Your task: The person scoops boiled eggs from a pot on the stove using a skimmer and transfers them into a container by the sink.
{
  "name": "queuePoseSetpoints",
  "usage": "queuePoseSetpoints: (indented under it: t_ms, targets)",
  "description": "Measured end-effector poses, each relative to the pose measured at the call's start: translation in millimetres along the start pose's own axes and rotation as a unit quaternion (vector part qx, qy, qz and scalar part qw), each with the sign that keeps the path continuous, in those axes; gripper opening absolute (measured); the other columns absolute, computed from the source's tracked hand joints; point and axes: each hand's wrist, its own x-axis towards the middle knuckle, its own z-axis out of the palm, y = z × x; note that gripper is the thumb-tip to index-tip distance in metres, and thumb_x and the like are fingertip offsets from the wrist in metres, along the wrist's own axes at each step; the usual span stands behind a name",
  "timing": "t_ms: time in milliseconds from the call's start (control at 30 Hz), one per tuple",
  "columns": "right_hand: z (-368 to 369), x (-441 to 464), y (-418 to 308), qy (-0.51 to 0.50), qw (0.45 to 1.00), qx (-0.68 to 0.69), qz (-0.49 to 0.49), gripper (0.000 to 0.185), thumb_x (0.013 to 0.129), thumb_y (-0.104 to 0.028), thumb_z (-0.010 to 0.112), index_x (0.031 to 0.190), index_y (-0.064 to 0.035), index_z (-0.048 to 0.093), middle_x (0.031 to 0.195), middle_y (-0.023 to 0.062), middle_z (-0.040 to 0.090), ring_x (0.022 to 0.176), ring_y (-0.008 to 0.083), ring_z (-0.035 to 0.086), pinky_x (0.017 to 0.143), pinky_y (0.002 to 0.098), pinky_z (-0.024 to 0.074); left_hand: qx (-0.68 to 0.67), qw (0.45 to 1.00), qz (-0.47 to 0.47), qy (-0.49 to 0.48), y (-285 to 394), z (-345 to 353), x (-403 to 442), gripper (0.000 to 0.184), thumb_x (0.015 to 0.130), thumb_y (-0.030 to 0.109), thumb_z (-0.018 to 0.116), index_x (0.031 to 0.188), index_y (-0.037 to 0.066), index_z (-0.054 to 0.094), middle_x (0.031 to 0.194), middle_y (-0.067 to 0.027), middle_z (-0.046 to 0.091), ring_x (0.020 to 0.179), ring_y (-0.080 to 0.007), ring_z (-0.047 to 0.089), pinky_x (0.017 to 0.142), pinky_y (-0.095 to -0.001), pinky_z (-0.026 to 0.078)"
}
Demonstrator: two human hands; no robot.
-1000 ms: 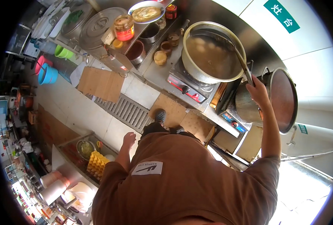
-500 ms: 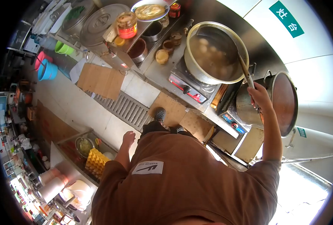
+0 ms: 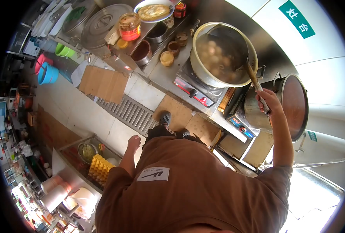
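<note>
My right hand point(image 3: 269, 101) is wrapped around the wooden handle of a long stirring utensil point(image 3: 254, 77), whose head dips into a wide metal pot point(image 3: 197, 58) and is hidden by the liquid. Several round, egg-like pieces point(image 3: 215, 58) lie in the brownish liquid. The pot sits on a portable gas stove point(image 3: 194, 91) with a black knob. Down by my side hangs my left hand point(image 3: 133, 143), fingers curled in and nothing visible in them.
A second tall pot point(image 3: 258, 110) with reddish-brown contents stands close under my right forearm. Jars point(image 3: 167, 58) and a plate of food point(image 3: 154, 13) are on the counter. Behind my left side are a yellow egg tray point(image 3: 100, 169) and a bowl point(image 3: 87, 151). A drain grate point(image 3: 129, 112) crosses the floor.
The utensil's handle has shifted slightly in the pot, and the right hand has moved a little down with it. The round pieces have drifted and bunched together. My left hand stays put.
</note>
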Motion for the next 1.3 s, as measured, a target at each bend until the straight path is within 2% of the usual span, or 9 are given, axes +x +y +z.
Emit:
queuePoseSetpoints:
  t_ms: [167, 233, 833, 1067, 1133, 1300]
  targets:
    - [-5, 2, 6, -0.01, 0.998, 0.047, 0.032, 0.018, 0.087, -0.02, 0.054, 0.087, -0.0025, 0.051, 0.065, 0.0037, 0.051, 0.041, 0.0087, 0.047, 0.031, 0.0236, 0.0368, 0.005, 1.0, 0.0, 0.006, 6, 0, -3, 0.04, 0.078, 0.019, 0.053, 0.112, -0.004, 0.054, 0.088, -0.0128, 0.062, 0.065, -0.0177, 0.059, 0.051, -0.0297, 0.047]
    - [-6, 3, 12, -0.041, 0.99, 0.119, 0.056, 0.02, 0.088, -0.02, 0.053, 0.093, -0.0007, 0.051, 0.067, 0.0051, 0.052, 0.041, 0.0094, 0.047, 0.031, 0.0235, 0.0371, 0.021, 0.999, -0.023, -0.023, 7, -3, -3, 0.042, 0.08, 0.019, 0.054, 0.116, -0.002, 0.05, 0.102, -0.0122, 0.06, 0.074, -0.0192, 0.059, 0.059, -0.0316, 0.048]
    - [-3, -1, 27, -0.1, 0.971, 0.21, 0.053, 0.023, 0.09, -0.021, 0.049, 0.099, 0.0001, 0.048, 0.07, 0.0059, 0.052, 0.042, 0.0101, 0.047, 0.032, 0.0239, 0.039, 0.027, 0.999, -0.035, -0.027, 9, -7, -6, 0.041, 0.079, 0.017, 0.053, 0.115, -0.003, 0.051, 0.103, -0.0132, 0.06, 0.073, -0.0187, 0.06, 0.057, -0.0303, 0.048]
    - [9, -12, 32, -0.07, 0.978, 0.19, 0.046, 0.023, 0.09, -0.023, 0.051, 0.099, -0.0022, 0.049, 0.07, 0.0053, 0.052, 0.043, 0.0097, 0.047, 0.033, 0.0236, 0.0373, 0.015, 1.0, -0.022, -0.017, 9, -3, -5, 0.041, 0.079, 0.017, 0.053, 0.115, -0.002, 0.051, 0.104, -0.0129, 0.06, 0.073, -0.0186, 0.06, 0.057, -0.0304, 0.048]
    - [12, -14, 33, -0.056, 0.988, 0.144, 0.021, 0.022, 0.089, -0.023, 0.051, 0.098, -0.0028, 0.05, 0.07, 0.0049, 0.052, 0.043, 0.0096, 0.047, 0.033, 0.0236, 0.0362, 0.008, 1.0, -0.013, -0.006, 9, -2, -4, 0.039, 0.079, 0.018, 0.054, 0.114, -0.001, 0.053, 0.094, -0.0126, 0.061, 0.065, -0.0166, 0.058, 0.052, -0.029, 0.047]
    - [9, -13, 34, -0.063, 0.986, 0.151, 0.023, 0.022, 0.089, -0.023, 0.051, 0.098, -0.0027, 0.05, 0.07, 0.005, 0.052, 0.043, 0.0096, 0.047, 0.033, 0.0238, 0.0366, 0.017, 1.0, -0.002, -0.003, 13, -1, -1, 0.038, 0.079, 0.018, 0.054, 0.112, -0.001, 0.054, 0.092, -0.0119, 0.061, 0.066, -0.0168, 0.058, 0.052, -0.0292, 0.047]
